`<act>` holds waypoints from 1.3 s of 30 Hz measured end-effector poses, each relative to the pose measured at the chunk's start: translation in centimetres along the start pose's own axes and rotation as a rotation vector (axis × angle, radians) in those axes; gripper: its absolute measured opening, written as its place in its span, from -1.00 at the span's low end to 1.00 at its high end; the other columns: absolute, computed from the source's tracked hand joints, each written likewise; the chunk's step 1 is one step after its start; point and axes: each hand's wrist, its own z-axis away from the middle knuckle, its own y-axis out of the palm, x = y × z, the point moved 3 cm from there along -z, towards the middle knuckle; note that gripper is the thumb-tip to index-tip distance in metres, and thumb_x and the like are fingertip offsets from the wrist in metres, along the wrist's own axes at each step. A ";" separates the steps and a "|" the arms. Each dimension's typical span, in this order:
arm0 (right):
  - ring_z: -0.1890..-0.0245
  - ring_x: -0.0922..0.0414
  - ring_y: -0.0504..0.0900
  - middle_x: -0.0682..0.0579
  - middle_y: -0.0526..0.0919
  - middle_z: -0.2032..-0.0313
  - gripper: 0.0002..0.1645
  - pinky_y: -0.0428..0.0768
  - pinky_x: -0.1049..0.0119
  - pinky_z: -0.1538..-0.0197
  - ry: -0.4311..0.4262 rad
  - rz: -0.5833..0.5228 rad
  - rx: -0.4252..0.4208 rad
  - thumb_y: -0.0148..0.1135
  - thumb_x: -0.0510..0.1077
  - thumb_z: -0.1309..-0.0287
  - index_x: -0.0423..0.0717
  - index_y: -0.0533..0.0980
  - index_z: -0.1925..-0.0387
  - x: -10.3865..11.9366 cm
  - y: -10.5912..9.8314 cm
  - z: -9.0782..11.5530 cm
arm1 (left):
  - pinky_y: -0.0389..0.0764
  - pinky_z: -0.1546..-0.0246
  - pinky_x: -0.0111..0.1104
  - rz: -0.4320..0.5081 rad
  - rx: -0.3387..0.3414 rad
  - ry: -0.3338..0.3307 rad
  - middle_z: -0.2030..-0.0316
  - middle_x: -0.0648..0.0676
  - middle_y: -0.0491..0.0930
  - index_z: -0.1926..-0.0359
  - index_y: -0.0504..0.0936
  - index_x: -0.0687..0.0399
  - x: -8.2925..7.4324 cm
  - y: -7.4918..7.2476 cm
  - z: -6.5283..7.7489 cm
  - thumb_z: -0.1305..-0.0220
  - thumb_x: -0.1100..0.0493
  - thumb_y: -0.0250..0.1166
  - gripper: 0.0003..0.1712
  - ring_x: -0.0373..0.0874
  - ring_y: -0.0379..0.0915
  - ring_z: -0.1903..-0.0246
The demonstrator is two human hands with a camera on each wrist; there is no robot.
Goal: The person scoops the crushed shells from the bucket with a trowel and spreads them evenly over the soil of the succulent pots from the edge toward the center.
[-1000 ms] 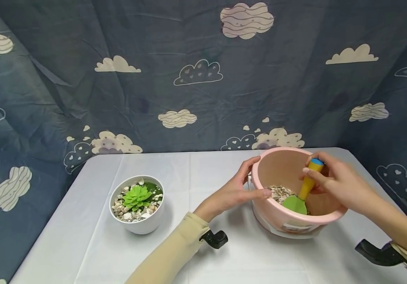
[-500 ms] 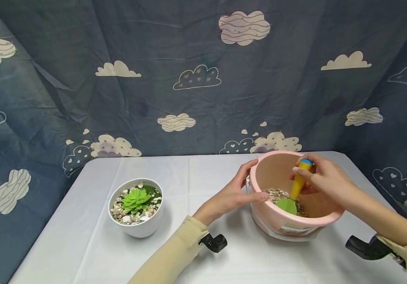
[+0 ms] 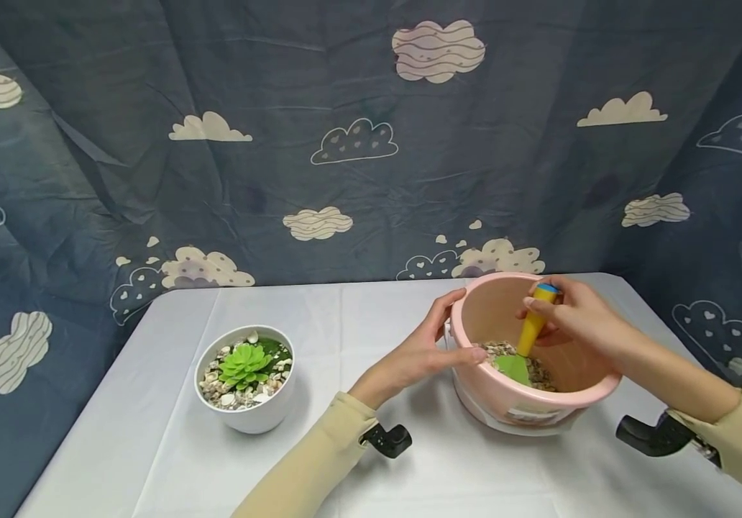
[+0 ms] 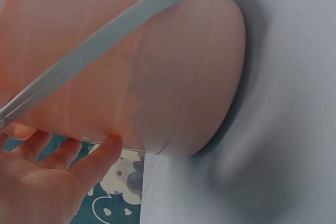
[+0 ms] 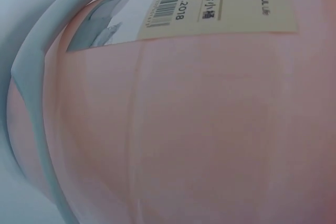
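A pink bucket (image 3: pixel 468 392) stands at the right of the table, with small pebbles (image 3: pixel 542 378) in its bottom. My left hand (image 3: pixel 413 360) rests against its left side, thumb on the rim and fingers spread along the outer wall. In the left wrist view, the fingertips (image 4: pixel 113 142) touch that wall below the grey bail handle (image 4: pixel 94 45). Inside the bucket, my right hand (image 3: pixel 581 313) grips the yellow handle of a toy shovel (image 3: pixel 534 327); its green blade is partly down among the pebbles. The right wrist view shows only the bucket's labelled outer wall (image 5: pixel 184 124).
To the left, a white pot (image 3: pixel 261 417) holds a green succulent (image 3: pixel 244 365) amid pebbles and shells. A white cloth covers the table (image 3: pixel 371 309). Behind hangs a dark curtain (image 3: pixel 254 180) printed with clouds. Each wrist wears a black camera mount (image 3: pixel 389 440).
My right hand has moved left inside the bucket, and the shovel's green blade has gone deeper into the pebbles. The left hand stays on the bucket's side.
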 end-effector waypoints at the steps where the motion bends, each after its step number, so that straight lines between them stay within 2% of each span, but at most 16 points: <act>1: 0.15 -0.11 0.69 -0.37 0.58 -0.01 -0.41 0.68 0.05 0.25 0.003 -0.012 0.002 0.10 -0.03 -0.43 -0.42 0.19 -0.18 0.0 0.0 -0.1 | -0.06 -0.38 -0.15 0.000 0.000 -0.001 -0.41 -0.25 0.14 -0.48 0.09 -0.37 0.0 0.0 0.0 -0.08 -0.02 0.44 0.01 -0.37 -0.14 -0.41; 8: 0.22 -0.02 0.70 -0.24 0.63 0.03 -0.44 0.68 0.10 0.21 0.005 -0.111 -0.024 0.05 -0.10 -0.46 -0.42 0.14 -0.22 0.0 -0.4 0.1 | -0.07 -0.39 -0.05 -0.006 0.004 -0.055 -0.38 -0.39 0.10 -0.45 0.08 -0.56 -0.1 0.1 0.2 -0.07 -0.09 0.43 -0.01 -0.29 -0.18 -0.43; 13: 0.27 0.02 0.70 -0.11 0.66 0.08 -0.38 0.68 0.18 0.22 0.014 -0.135 -0.089 0.04 -0.04 -0.46 -0.40 0.10 -0.26 0.1 -0.3 0.3 | -0.08 -0.40 -0.09 -0.002 -0.001 -0.045 -0.38 -0.30 0.17 -0.47 0.08 -0.47 0.0 0.0 0.2 -0.07 -0.08 0.43 0.00 -0.32 -0.17 -0.43; 17: 0.31 0.05 0.71 0.06 0.69 0.16 -0.41 0.68 0.21 0.24 -0.001 -0.142 -0.143 0.03 -0.05 -0.47 -0.37 0.11 -0.25 0.2 -0.7 0.5 | -0.07 -0.40 -0.11 0.005 0.001 -0.041 -0.39 -0.29 0.15 -0.46 0.08 -0.49 0.0 0.0 0.1 -0.07 -0.07 0.43 0.00 -0.32 -0.18 -0.43; 23: 0.31 0.14 0.73 0.31 0.70 0.26 -0.50 0.67 0.24 0.25 -0.043 -0.176 -0.163 0.05 -0.05 -0.46 -0.28 0.16 -0.19 0.0 -1.6 1.0 | -0.07 -0.41 -0.13 0.016 0.000 -0.049 -0.40 -0.29 0.13 -0.46 0.08 -0.50 0.0 0.0 0.1 -0.07 -0.04 0.45 0.01 -0.34 -0.17 -0.43; 28: 0.27 0.22 0.72 0.32 0.71 0.24 -0.68 0.66 0.30 0.24 -0.028 -0.226 -0.161 0.11 0.01 -0.42 0.06 0.25 -0.06 -0.5 -2.6 1.8 | -0.06 -0.40 -0.19 0.013 -0.002 -0.034 -0.40 -0.26 0.14 -0.47 0.08 -0.46 0.1 -0.1 0.2 -0.07 -0.03 0.45 0.02 -0.36 -0.15 -0.42; 30: 0.28 0.23 0.72 0.31 0.70 0.24 -0.71 0.66 0.33 0.25 -0.014 -0.274 -0.155 0.13 0.00 -0.40 0.11 0.26 -0.02 -0.7 -2.9 2.1 | -0.06 -0.40 -0.21 0.016 0.001 -0.027 -0.40 -0.25 0.15 -0.47 0.08 -0.45 0.1 -0.1 0.1 -0.07 -0.03 0.44 0.02 -0.37 -0.14 -0.41; 33: 0.30 0.21 0.73 0.25 0.71 0.25 -0.71 0.66 0.34 0.27 -0.012 -0.393 -0.149 0.15 -0.06 -0.38 0.06 0.27 -0.01 -1.0 -3.3 2.6 | -0.06 -0.40 -0.22 0.022 0.007 -0.021 -0.40 -0.25 0.15 -0.47 0.08 -0.44 0.3 0.0 0.1 -0.07 -0.04 0.44 0.01 -0.39 -0.14 -0.41; 36: 0.26 0.18 0.74 0.15 0.74 0.21 -0.71 0.65 0.34 0.26 -0.064 -0.510 -0.139 0.14 -0.15 -0.39 -0.04 0.27 -0.02 -1.4 -3.6 3.1 | -0.06 -0.40 -0.22 0.023 0.005 -0.021 -0.40 -0.25 0.15 -0.47 0.08 -0.45 0.3 -0.1 0.0 -0.07 -0.03 0.44 0.01 -0.39 -0.14 -0.41; 39: 0.26 0.14 0.74 0.09 0.74 0.18 -0.69 0.66 0.29 0.27 -0.116 -0.570 -0.155 0.13 -0.18 -0.39 -0.12 0.25 -0.03 -1.8 -3.8 3.7 | -0.06 -0.40 -0.22 0.021 0.002 -0.020 -0.40 -0.27 0.13 -0.47 0.08 -0.47 0.4 -0.1 0.0 -0.09 -0.02 0.44 0.00 -0.39 -0.16 -0.41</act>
